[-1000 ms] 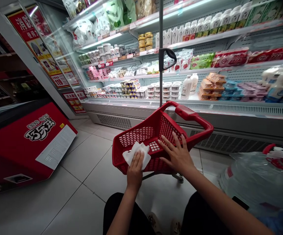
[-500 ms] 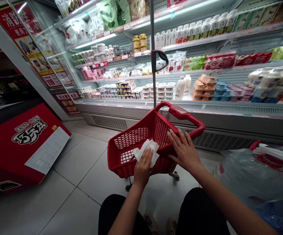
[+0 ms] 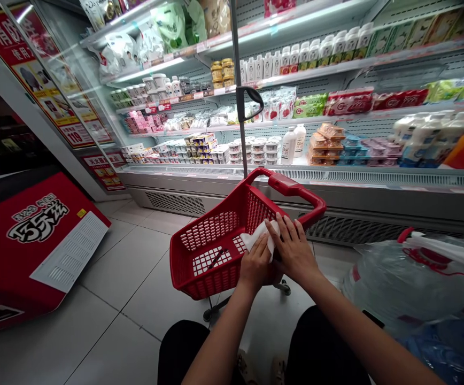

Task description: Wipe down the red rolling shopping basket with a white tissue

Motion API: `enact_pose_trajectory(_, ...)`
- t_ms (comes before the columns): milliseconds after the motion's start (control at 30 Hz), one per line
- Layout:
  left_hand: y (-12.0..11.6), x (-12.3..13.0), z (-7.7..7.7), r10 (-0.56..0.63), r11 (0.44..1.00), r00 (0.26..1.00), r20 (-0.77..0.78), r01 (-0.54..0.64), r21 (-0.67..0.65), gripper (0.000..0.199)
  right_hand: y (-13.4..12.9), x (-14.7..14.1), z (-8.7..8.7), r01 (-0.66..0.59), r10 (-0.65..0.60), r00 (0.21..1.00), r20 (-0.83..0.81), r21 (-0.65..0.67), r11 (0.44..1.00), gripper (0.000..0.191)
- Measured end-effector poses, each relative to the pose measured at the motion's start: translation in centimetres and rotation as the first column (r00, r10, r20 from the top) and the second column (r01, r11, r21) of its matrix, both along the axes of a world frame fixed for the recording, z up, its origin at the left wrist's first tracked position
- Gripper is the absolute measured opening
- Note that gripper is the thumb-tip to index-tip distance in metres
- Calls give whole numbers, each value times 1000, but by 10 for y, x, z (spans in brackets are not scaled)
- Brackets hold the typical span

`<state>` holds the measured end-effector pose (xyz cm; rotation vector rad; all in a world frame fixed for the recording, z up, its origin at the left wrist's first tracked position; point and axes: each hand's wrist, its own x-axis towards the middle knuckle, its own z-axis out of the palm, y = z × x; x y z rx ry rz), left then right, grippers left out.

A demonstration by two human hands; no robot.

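A small red shopping cart [image 3: 208, 227] with mesh sides stands in front of me, its handle [image 3: 292, 187] toward the back right. My left hand [image 3: 255, 262] presses a crumpled white cloth or tissue [image 3: 261, 233] against the cart's near rim, close to the handle end. Right beside it, my right hand [image 3: 294, 248] lies over the rim at the near right corner, fingers spread, its fingertips at the cloth's right edge. A dark strip [image 3: 217, 258] shows on the basket's mesh floor.
Behind the cart runs a refrigerated display [image 3: 168, 176] with stocked shelves and a vertical pole [image 3: 240, 128]. A red freezer cabinet [image 3: 51, 240] stands at left. Large wrapped water bottles [image 3: 400, 278] stand at right. My knees are below.
My left hand has slid the cloth right along the near rim, up to my right hand. The view has shifted slightly, and more of the basket floor shows.
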<state>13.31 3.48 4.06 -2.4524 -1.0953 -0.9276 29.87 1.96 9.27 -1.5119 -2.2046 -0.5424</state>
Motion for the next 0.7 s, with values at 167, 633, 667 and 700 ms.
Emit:
enact_pose_trajectory(167,-27,-50,-5,83,997,989,-125,-82,10,62,-5,3,-1,-3,3,1000,10,-3,1000,128)
enact_pose_trajectory(633,-113,-201,-23,498,867,861,-106,-491,88,82,-4,-1,-4,-7,7,1000,-30,22,1000,119)
enact_pose_trajectory(667,-112,-199,-25,520,854,851,-81,-514,83,83,-3,-4,-5,1,0,999,-35,25,1000,119)
enact_pose_trajectory(700,-111,-193,-27,532,846,845,-60,-528,73,84,-2,-9,-6,8,-7,999,-42,28,1000,118)
